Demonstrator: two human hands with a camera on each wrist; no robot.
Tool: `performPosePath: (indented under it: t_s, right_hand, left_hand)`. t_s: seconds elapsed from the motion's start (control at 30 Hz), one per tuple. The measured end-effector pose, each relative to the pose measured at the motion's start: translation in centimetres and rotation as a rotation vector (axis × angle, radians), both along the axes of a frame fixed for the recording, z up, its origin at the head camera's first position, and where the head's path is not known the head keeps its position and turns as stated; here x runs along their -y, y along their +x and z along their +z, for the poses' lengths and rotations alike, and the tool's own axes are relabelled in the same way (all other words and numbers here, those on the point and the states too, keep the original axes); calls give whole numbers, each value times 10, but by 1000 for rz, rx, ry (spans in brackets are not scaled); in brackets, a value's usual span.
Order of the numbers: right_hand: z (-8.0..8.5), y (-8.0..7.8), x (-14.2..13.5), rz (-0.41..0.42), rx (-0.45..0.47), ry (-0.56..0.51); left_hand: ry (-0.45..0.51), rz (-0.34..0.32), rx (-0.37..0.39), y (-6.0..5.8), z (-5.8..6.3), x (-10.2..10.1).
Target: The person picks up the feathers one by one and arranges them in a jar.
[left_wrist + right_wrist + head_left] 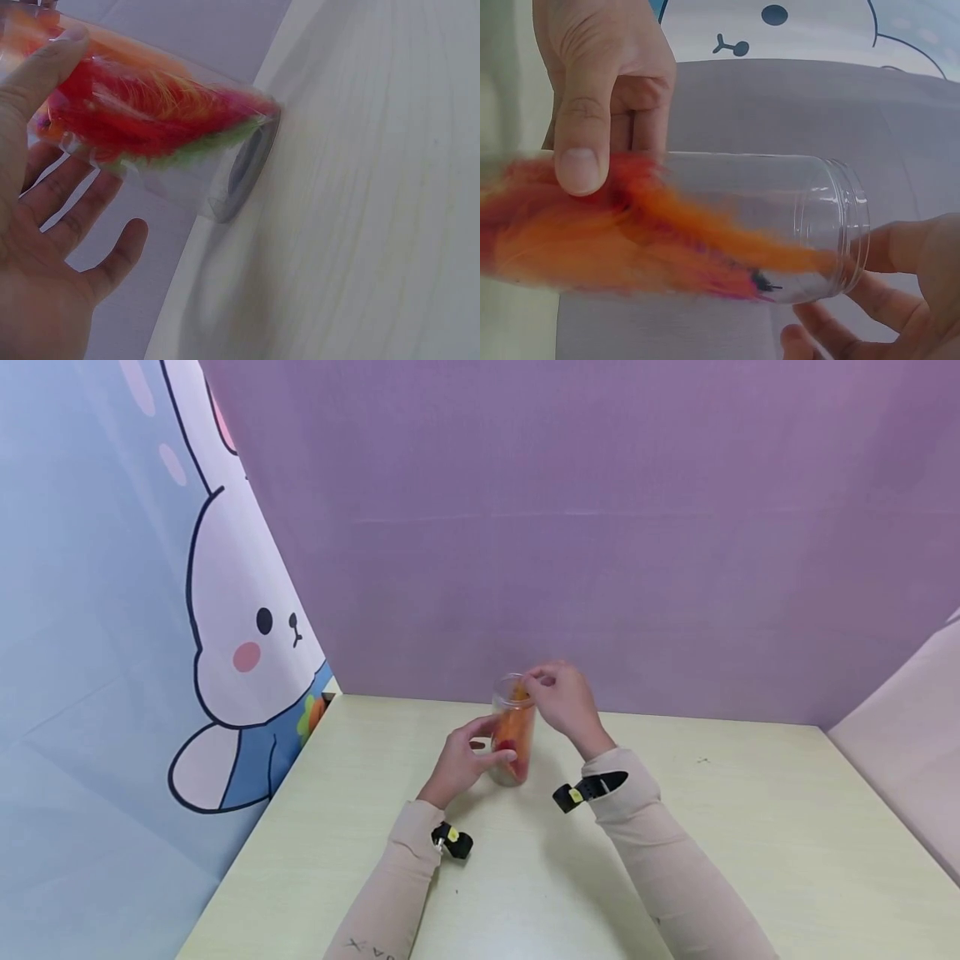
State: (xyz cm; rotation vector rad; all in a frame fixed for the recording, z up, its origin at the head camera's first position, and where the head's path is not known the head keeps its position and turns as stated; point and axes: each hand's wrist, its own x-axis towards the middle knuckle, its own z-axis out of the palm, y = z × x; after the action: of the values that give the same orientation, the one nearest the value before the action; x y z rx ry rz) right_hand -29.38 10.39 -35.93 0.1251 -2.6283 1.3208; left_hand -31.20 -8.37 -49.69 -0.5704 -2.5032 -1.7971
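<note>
A clear plastic jar with a threaded mouth stands on the table, holding red, orange and green feathers. My left hand holds its side, thumb on one side and fingers around the other. At the open mouth is my right hand, its thumb and forefinger together at the rim. They pinch the end of an orange feather, most of which lies inside the jar. In the right wrist view, the right fingertips are partly hidden by the rim.
The pale wood-grain table extends to both sides. Behind it hangs a purple cloth, close to the jar. A blue curtain with a cartoon rabbit borders the left side, and a whitish panel the right.
</note>
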Motion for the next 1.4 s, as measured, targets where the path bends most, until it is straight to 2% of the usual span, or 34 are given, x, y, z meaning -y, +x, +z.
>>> performPosePath:
  t_s: [0.2,0.47,0.9,1.17,1.3,1.4]
  right_hand:
    - [-6,2,-8,2,-65,-117]
    - [-19,9,-28,-67,-69,-183]
    - [-64,30,-88,-120,15,-154]
    - [-79,40,-116,-153,39,-140]
    - [-85,45,-126,-157,45,-138]
    - [-90,48,-132,-155,72,-126]
  left_hand:
    - [-2,-6,-14,-2,-2,1]
    - [6,1,-11,-3,-3,1]
    - [2,-1,-35,-3,-3,7]
    - [-38,2,-19,-2,-6,15]
    - [-80,-20,3,-2,-8,20]
    - [-100,-62,38,0,-7,26]
